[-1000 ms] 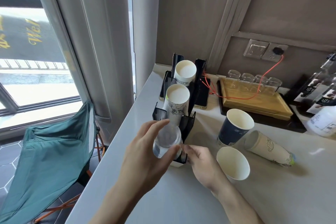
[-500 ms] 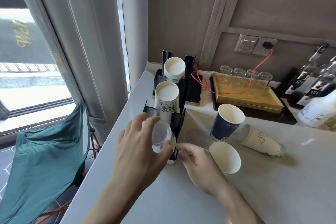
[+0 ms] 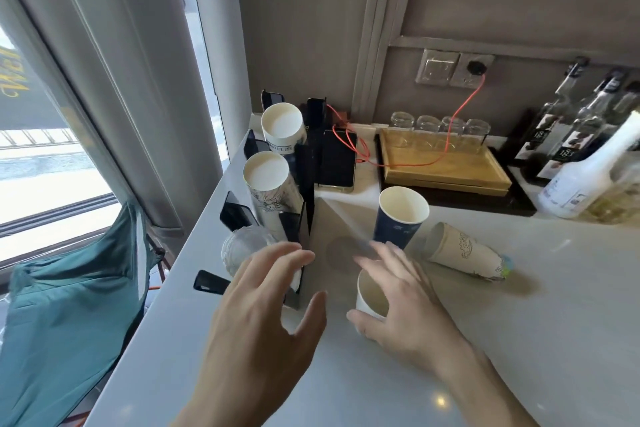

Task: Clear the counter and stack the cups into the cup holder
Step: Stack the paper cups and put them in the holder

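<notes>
Counter: pale stone top (image 3: 450, 340) along a grey wall, with a window and a green folding chair (image 3: 69, 305) off to the left.
Cup holder: one black rack (image 3: 308, 184) at the counter's left end, holding three stacks: two of paper cups, the back one (image 3: 281, 125) and the middle one (image 3: 266, 177), and a clear plastic stack (image 3: 242, 248) at the front.
Left hand: the left hand (image 3: 263, 315) hovers just in front of the plastic stack, fingers spread wide and holding nothing; half a second ago it was wrapped round that stack, so it has let go.
Right hand: the right hand (image 3: 398, 302) has shifted off the rack's base onto the white cup (image 3: 370, 298); thumb on the near side, fingers arched over the rim on the far side. It is too blurred to tell how tight the hold is.
Loose cups: three in all. The white one sits under the right hand, a dark blue one (image 3: 400, 218) stands upright just behind it, and a beige one (image 3: 464, 251) lies on its side to the right.
Behind: a phone (image 3: 337, 159) on an orange cable (image 3: 460, 114), a wooden tray (image 3: 443, 170) with four glasses, several bottles (image 3: 588, 163) at far right.
</notes>
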